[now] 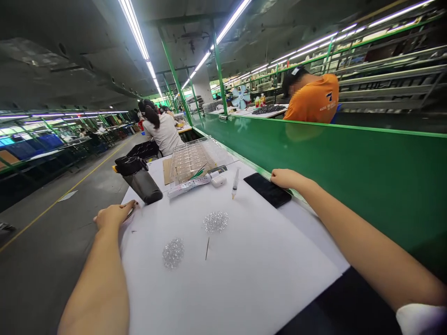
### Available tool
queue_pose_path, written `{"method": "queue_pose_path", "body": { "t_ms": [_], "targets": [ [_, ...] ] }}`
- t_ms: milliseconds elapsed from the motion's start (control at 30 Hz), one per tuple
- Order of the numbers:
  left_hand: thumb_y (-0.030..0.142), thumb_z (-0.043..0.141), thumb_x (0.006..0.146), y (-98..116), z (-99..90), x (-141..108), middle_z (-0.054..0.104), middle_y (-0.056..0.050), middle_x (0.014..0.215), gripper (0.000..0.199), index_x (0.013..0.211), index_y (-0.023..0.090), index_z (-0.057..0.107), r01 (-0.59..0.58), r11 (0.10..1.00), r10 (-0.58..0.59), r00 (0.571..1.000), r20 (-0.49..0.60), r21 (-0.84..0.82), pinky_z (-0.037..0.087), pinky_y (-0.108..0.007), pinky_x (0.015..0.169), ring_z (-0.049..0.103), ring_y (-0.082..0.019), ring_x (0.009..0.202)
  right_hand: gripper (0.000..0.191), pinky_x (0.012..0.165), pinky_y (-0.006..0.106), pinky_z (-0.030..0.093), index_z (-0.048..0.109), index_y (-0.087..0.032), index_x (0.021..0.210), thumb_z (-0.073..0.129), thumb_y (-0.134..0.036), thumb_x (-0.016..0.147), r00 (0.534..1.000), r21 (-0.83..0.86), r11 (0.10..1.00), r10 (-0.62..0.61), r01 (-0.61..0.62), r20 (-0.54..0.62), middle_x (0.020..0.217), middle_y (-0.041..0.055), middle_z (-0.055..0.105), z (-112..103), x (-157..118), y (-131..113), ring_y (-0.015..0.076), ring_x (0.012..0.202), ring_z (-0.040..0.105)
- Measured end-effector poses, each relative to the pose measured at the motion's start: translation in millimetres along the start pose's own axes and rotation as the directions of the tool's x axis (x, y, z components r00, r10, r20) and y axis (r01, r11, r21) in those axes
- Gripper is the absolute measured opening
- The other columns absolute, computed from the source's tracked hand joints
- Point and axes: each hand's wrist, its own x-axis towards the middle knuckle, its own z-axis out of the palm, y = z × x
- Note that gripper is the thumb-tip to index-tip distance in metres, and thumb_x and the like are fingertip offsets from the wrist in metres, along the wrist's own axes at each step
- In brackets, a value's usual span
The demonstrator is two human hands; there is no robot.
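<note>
Keep the white surface (223,288) steady: the loose clear piles (173,253) (likely quick to scatter) lie left of the phone (266,190). Left hand (113,215) curls farther left; right hand (284,178) is at its right edge; whether either grips, I cannot tell.

Bottle (142,184) left, phone (264,188) right, syringe (235,182) between, piles (215,222) nearer.

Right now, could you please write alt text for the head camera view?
A person's left hand is at the edge of a white worktop, the right hand by a black phone. On the worktop lie two piles of small clear pieces, a thin rod and a syringe.
</note>
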Motion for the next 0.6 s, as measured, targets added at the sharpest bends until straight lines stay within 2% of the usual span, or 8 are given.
{"method": "queue_pose_path", "body": {
  "t_ms": [100,200,267,333,400,500,600],
  "targets": [
    [0.065,0.056,0.113,0,-4.4,-8,0.082,-0.017,0.157,0.054,0.136,0.027,0.087,-0.036,0.998,0.034,0.999,-0.029,-0.045,0.061,-0.060,0.128,0.064,-0.049,0.160,0.024,0.077,0.034,0.053,0.081,-0.022,0.109,0.057,-0.018,0.110,1.000,-0.008,1.000,0.005,-0.005,0.028,0.087,0.0085,0.076,-1,-3,-3,0.0260,0.080,0.073],
    [0.074,0.063,0.107,-1,-3.5,-16,0.065,-0.028,0.177,0.075,0.160,0.023,0.078,-0.084,0.976,0.075,0.996,-0.050,-0.200,0.058,-0.067,0.133,0.062,-0.053,0.165,0.027,0.076,0.034,0.051,0.081,-0.020,0.110,0.055,-0.015,0.109,0.998,-0.012,0.999,0.038,-0.038,0.044,0.091,0.0089,0.078,-3,-7,-7,0.0244,0.078,0.072],
    [0.077,0.064,0.103,-1,-2.4,-19,0.064,-0.031,0.178,0.086,0.170,0.023,0.071,-0.067,0.965,0.069,0.998,0.000,-0.252,0.053,-0.078,0.135,0.062,-0.058,0.165,0.028,0.076,0.033,0.050,0.081,-0.019,0.111,0.054,-0.015,0.111,0.997,-0.012,0.998,0.057,-0.056,0.046,0.093,0.0094,0.079,-5,-10,-10,0.0245,0.081,0.073],
    [0.079,0.067,0.101,0,-2.7,-19,0.068,-0.031,0.171,0.086,0.168,0.025,0.073,-0.044,0.963,0.060,0.997,0.049,-0.264,0.050,-0.085,0.133,0.062,-0.062,0.163,0.029,0.078,0.033,0.049,0.081,-0.019,0.115,0.052,-0.016,0.114,0.997,-0.007,0.998,0.068,-0.067,0.049,0.091,0.0092,0.078,-6,-13,-12,0.0254,0.084,0.075],
    [0.079,0.073,0.098,1,-4.5,-20,0.069,-0.032,0.168,0.085,0.165,0.026,0.075,-0.024,0.963,0.044,0.997,0.066,-0.270,0.051,-0.084,0.133,0.062,-0.063,0.163,0.032,0.080,0.033,0.050,0.082,-0.018,0.118,0.050,-0.016,0.115,0.996,-0.001,0.997,0.072,-0.072,0.057,0.091,0.0087,0.077,-8,-15,-13,0.0258,0.086,0.076],
    [0.075,0.077,0.098,2,-8.4,-25,0.062,-0.031,0.176,0.092,0.175,0.026,0.067,0.018,0.955,-0.001,0.998,0.057,-0.296,0.050,-0.080,0.136,0.056,-0.061,0.169,0.035,0.081,0.033,0.051,0.083,-0.018,0.116,0.048,-0.015,0.115,0.995,-0.014,0.997,0.071,-0.070,0.070,0.094,0.0096,0.078,-10,-18,-15,0.0257,0.087,0.076],
    [0.066,0.080,0.100,2,-12.4,-35,0.054,-0.031,0.180,0.097,0.185,0.024,0.056,0.004,0.921,-0.034,0.997,-0.070,-0.389,0.050,-0.078,0.136,0.051,-0.061,0.172,0.034,0.079,0.033,0.050,0.083,-0.018,0.113,0.049,-0.014,0.115,0.995,-0.036,0.997,0.066,-0.064,0.071,0.099,0.0115,0.081,-10,-19,-17,0.0252,0.088,0.076]
  ]
}}
